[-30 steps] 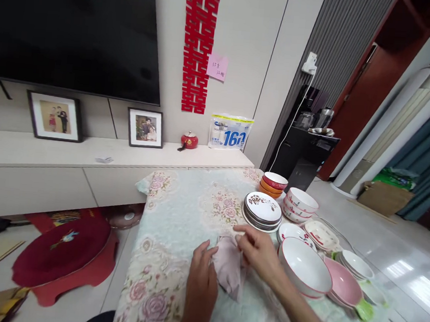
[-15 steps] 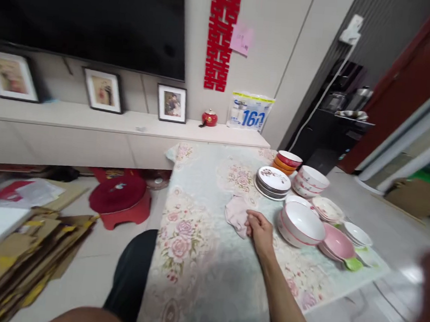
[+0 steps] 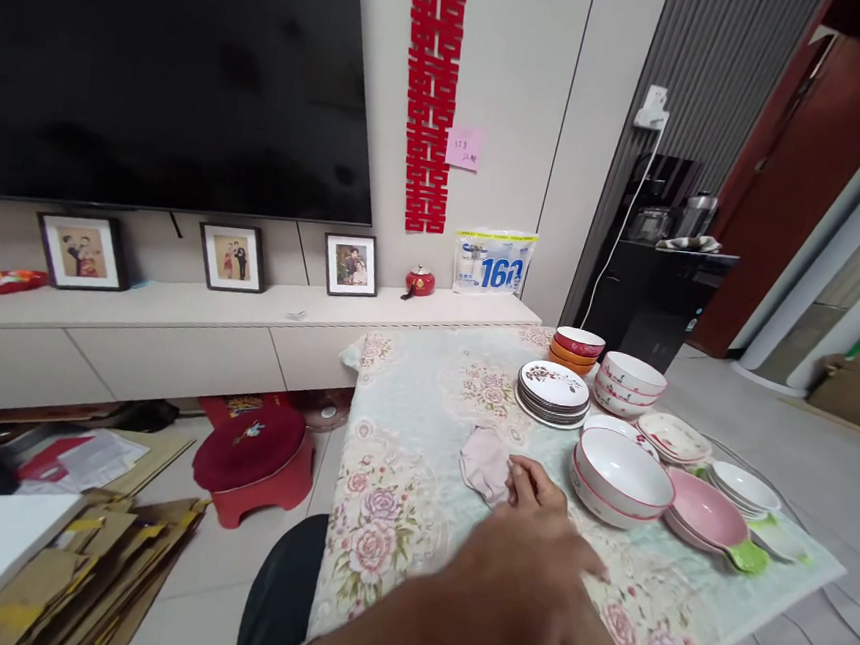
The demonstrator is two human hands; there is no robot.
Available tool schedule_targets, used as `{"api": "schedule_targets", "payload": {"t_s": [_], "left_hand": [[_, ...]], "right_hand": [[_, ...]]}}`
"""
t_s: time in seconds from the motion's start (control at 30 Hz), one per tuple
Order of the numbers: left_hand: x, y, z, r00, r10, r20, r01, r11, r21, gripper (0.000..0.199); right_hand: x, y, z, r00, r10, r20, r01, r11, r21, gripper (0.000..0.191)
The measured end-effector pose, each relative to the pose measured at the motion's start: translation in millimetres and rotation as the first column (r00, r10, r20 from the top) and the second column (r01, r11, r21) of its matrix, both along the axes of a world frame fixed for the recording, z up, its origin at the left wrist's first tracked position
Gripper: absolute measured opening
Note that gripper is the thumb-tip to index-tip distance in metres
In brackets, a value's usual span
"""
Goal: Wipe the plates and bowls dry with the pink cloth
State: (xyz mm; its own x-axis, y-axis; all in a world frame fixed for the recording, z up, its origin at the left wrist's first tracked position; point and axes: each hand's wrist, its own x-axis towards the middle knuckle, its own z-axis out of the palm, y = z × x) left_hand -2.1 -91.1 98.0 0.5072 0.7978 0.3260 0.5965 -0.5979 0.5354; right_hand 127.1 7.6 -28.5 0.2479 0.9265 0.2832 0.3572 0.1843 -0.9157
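Note:
My right hand (image 3: 542,488) reaches in from the lower right, its fingers closed on the edge of a pale pink cloth (image 3: 484,462). The cloth lies bunched on a flowered tablecloth (image 3: 406,421). Crossing over my right forearm from the lower left is my left hand (image 3: 529,572), smeared by motion, so its fingers are unclear. A stack of plates with dark rims (image 3: 554,389) stands beyond the cloth. Nested white bowls with pink rims (image 3: 623,475) sit just right of my right hand. Beside them is a pink bowl with a green handle (image 3: 707,507).
Red and orange bowls (image 3: 576,347), patterned bowls (image 3: 628,380), square dishes (image 3: 674,436) and small white dishes (image 3: 745,488) crowd the table's right side. A red stool (image 3: 256,458) and flattened cardboard (image 3: 77,573) are on the floor at left. A white cabinet (image 3: 193,362) runs behind.
The view has tilted up and turned slightly. My left hand has swept in over my right forearm. My right hand stays on the cloth.

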Motion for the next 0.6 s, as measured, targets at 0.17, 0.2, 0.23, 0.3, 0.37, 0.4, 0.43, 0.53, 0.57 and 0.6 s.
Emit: {"api": "schedule_targets", "payload": {"t_s": [0.17,0.2,0.23,0.3,0.37,0.4,0.43,0.53,0.57,0.6], "left_hand": [[-37,64,-56.0,0.908,0.419,-0.009,-0.414,0.895,-0.167,0.057],[-38,69,-67.8,0.877,0.476,-0.066,-0.481,0.865,-0.143,0.061],[-38,71,-78.1,0.850,0.509,-0.138,-0.525,0.843,-0.122,0.066],[-37,71,-92.5,0.800,0.538,-0.266,-0.573,0.816,-0.073,0.075],[-39,70,-99.6,0.748,0.564,-0.349,-0.608,0.794,-0.020,0.077],[-41,69,-101.3,0.727,0.576,-0.374,-0.620,0.785,0.003,0.078],[-43,69,-102.4,0.710,0.586,-0.391,-0.629,0.777,0.022,0.078],[-49,69,-104.6,0.693,0.591,-0.412,-0.632,0.774,0.046,0.083],[-50,69,-105.3,0.693,0.592,-0.411,-0.633,0.773,0.046,0.085],[-51,68,-105.9,0.692,0.597,-0.406,-0.637,0.769,0.045,0.086]], "right_hand": [[-4,-5,4.0,0.920,-0.184,0.346,0.128,0.976,0.178,0.062],[-6,-5,3.7,0.880,-0.196,0.432,0.127,0.975,0.183,0.064],[-7,-6,2.8,0.830,-0.199,0.520,0.122,0.976,0.179,0.065],[-10,-6,-0.2,0.707,-0.201,0.678,0.109,0.978,0.176,0.066],[-12,-6,-3.6,0.585,-0.222,0.780,0.093,0.974,0.208,0.072],[-13,-6,-5.0,0.535,-0.243,0.810,0.084,0.968,0.235,0.076],[-13,-6,-6.1,0.493,-0.268,0.827,0.080,0.961,0.264,0.081],[-14,-6,-7.5,0.411,-0.352,0.841,0.084,0.933,0.350,0.090],[-15,-6,-7.6,0.396,-0.372,0.839,0.088,0.925,0.368,0.093],[-14,-5,-7.7,0.385,-0.384,0.839,0.090,0.921,0.380,0.094]]}}
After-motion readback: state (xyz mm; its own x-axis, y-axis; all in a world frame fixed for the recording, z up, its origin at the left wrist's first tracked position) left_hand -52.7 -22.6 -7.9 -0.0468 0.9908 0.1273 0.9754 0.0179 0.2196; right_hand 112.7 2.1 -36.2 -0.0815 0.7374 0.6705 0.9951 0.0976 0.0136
